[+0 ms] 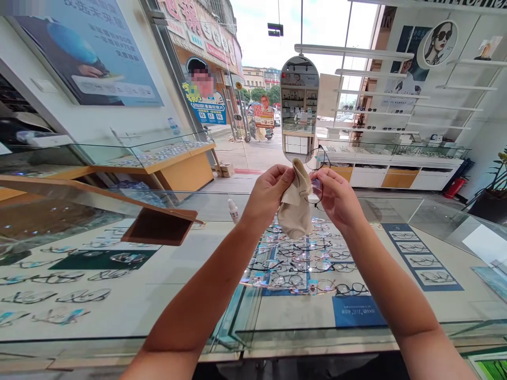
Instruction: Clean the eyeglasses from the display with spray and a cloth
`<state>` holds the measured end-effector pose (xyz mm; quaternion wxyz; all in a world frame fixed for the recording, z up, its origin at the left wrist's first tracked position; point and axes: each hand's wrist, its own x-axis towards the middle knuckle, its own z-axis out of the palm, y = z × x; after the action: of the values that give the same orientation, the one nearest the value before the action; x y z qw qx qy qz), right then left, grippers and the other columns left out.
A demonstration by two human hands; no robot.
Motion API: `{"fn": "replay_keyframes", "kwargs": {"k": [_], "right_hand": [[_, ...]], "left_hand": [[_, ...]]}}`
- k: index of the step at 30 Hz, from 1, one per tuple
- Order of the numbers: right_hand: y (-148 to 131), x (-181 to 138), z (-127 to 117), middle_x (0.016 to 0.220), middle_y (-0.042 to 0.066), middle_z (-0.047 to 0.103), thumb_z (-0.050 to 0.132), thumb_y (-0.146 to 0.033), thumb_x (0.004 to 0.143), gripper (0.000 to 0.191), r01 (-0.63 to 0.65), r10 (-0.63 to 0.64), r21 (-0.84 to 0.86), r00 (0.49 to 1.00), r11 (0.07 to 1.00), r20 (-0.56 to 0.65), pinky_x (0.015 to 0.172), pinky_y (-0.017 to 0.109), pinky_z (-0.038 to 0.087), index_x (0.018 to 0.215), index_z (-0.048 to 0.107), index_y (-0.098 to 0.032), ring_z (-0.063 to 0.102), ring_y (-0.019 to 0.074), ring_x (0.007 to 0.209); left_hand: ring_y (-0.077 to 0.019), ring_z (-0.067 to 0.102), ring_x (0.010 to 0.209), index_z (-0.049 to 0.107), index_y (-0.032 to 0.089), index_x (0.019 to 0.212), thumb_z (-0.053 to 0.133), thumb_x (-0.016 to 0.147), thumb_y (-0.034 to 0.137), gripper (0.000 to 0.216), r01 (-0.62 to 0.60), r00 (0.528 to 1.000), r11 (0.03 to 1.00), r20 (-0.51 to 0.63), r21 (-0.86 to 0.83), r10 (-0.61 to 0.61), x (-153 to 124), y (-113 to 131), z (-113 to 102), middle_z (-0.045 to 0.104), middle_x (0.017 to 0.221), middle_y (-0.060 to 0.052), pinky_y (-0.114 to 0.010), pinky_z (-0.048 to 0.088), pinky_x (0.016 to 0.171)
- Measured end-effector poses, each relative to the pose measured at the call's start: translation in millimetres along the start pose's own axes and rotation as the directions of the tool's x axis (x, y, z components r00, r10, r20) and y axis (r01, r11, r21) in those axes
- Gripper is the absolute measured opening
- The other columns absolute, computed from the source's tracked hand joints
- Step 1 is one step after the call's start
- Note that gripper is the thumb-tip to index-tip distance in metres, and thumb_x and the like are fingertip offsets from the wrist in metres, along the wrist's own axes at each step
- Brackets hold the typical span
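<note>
In front of me, above the glass counter (pixel 277 332), both of my hands are raised close together. My left hand (pixel 266 194) pinches a beige cloth (pixel 296 214), whose lower part hangs down loosely. Between the fingers of my right hand (pixel 338 196) is a pair of eyeglasses (pixel 316 186) with a thin dark frame. One side of the glasses sticks up above the fingers. The cloth's edge is right beside the lens; whether it touches the lens is hard to make out.
Rows of eyeglass frames (pixel 291 281) lie inside the counter below. A small white spray bottle (pixel 233 211) stands left of my hands. A brown wooden-edged board (pixel 158 224) juts in from the left. Further off are an oval mirror (pixel 300 111) and wall shelves (pixel 376 95).
</note>
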<state>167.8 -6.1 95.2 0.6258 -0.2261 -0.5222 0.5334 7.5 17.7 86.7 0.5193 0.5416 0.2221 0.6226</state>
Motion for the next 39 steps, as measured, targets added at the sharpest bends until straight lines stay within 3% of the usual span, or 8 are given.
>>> {"fn": "replay_keyframes", "kwargs": {"k": [5, 9, 14, 19, 25, 31, 34, 39], "right_hand": [[7, -1, 4, 0.078, -0.004, 0.065, 0.090, -0.046, 0.069, 0.029, 0.024, -0.023, 0.016, 1.000, 1.000, -0.018, 0.076, 0.029, 0.049, 0.076, 0.070, -0.025, 0.057, 0.0125, 0.074], [10, -4, 9, 0.072, -0.006, 0.060, 0.093, -0.044, 0.065, 0.032, 0.025, -0.022, 0.047, 0.998, 0.999, -0.055, 0.066, 0.026, 0.046, 0.075, 0.069, -0.025, 0.051, 0.0106, 0.067], [11, -5, 12, 0.077, -0.005, 0.064, 0.095, -0.047, 0.061, 0.037, 0.004, 0.002, 0.072, 0.996, 0.997, -0.086, 0.060, 0.026, 0.044, 0.075, 0.068, -0.026, 0.050, 0.0113, 0.065], [17, 0, 6, 0.076, -0.004, 0.063, 0.094, -0.050, 0.063, 0.038, -0.044, 0.049, 0.062, 0.996, 0.997, -0.081, 0.050, 0.026, 0.033, 0.078, 0.067, -0.026, 0.038, 0.0097, 0.057], [22, 6, -1, 0.072, -0.005, 0.063, 0.095, -0.051, 0.062, 0.039, -0.112, 0.116, 0.090, 0.992, 0.990, -0.046, 0.047, 0.027, 0.030, 0.079, 0.071, -0.025, 0.033, 0.0084, 0.052], [17, 6, -1, 0.080, -0.003, 0.071, 0.096, -0.041, 0.058, 0.031, -0.075, 0.090, 0.157, 0.992, 0.985, -0.090, 0.062, 0.025, 0.050, 0.072, 0.074, -0.024, 0.056, 0.0116, 0.068], [16, 5, -1, 0.081, -0.002, 0.071, 0.095, -0.040, 0.060, 0.029, -0.078, 0.094, 0.155, 0.991, 0.985, -0.097, 0.066, 0.026, 0.051, 0.072, 0.074, -0.024, 0.057, 0.0118, 0.070], [22, 5, 1, 0.077, -0.003, 0.070, 0.095, -0.038, 0.060, 0.028, -0.110, 0.129, 0.174, 0.986, 0.979, -0.103, 0.067, 0.025, 0.051, 0.073, 0.075, -0.023, 0.057, 0.0111, 0.070]], "left_hand": [[-0.0073, 0.054, 0.058, 0.062, 0.019, 0.082, 0.096, 0.063, 0.062, 0.058, 0.005, 1.000, 0.996, 0.013, 0.088, -0.006, -5, -1, 5, 0.063, 0.071, 0.003, -0.019, 0.042, 0.051], [-0.0070, 0.059, 0.060, 0.055, 0.019, 0.081, 0.103, 0.050, 0.056, 0.068, 0.113, 0.993, 0.992, 0.037, 0.062, -0.116, -11, 5, 12, 0.064, 0.072, 0.006, -0.017, 0.046, 0.053], [-0.0124, 0.067, 0.061, 0.068, 0.018, 0.096, 0.102, 0.050, 0.061, 0.072, 0.321, 0.937, 0.944, 0.118, 0.078, -0.329, -13, 6, 13, 0.073, 0.073, 0.000, -0.021, 0.049, 0.053], [-0.0121, 0.064, 0.062, 0.077, 0.015, 0.081, 0.094, 0.064, 0.067, 0.057, 0.309, 0.901, 0.937, 0.264, 0.165, -0.344, -9, 3, 2, 0.074, 0.075, -0.005, -0.022, 0.049, 0.055], [-0.0147, 0.068, 0.067, 0.079, 0.014, 0.094, 0.095, 0.069, 0.058, 0.053, 0.377, 0.823, 0.915, 0.402, 0.142, -0.402, -7, 2, -8, 0.075, 0.081, -0.008, -0.023, 0.052, 0.060], [-0.0147, 0.067, 0.068, 0.079, 0.015, 0.095, 0.089, 0.075, 0.062, 0.052, 0.258, 0.878, 0.924, 0.331, 0.282, -0.346, -5, -1, -10, 0.077, 0.085, -0.008, -0.024, 0.051, 0.061], [-0.0144, 0.065, 0.064, 0.078, 0.014, 0.088, 0.085, 0.077, 0.066, 0.053, 0.232, 0.881, 0.898, 0.311, 0.375, -0.357, -5, 0, -11, 0.075, 0.079, -0.007, -0.023, 0.047, 0.057], [-0.0127, 0.062, 0.063, 0.079, 0.014, 0.087, 0.091, 0.071, 0.061, 0.051, 0.247, 0.879, 0.914, 0.323, 0.322, -0.352, -3, 2, -13, 0.073, 0.075, -0.004, -0.022, 0.045, 0.058]]}}
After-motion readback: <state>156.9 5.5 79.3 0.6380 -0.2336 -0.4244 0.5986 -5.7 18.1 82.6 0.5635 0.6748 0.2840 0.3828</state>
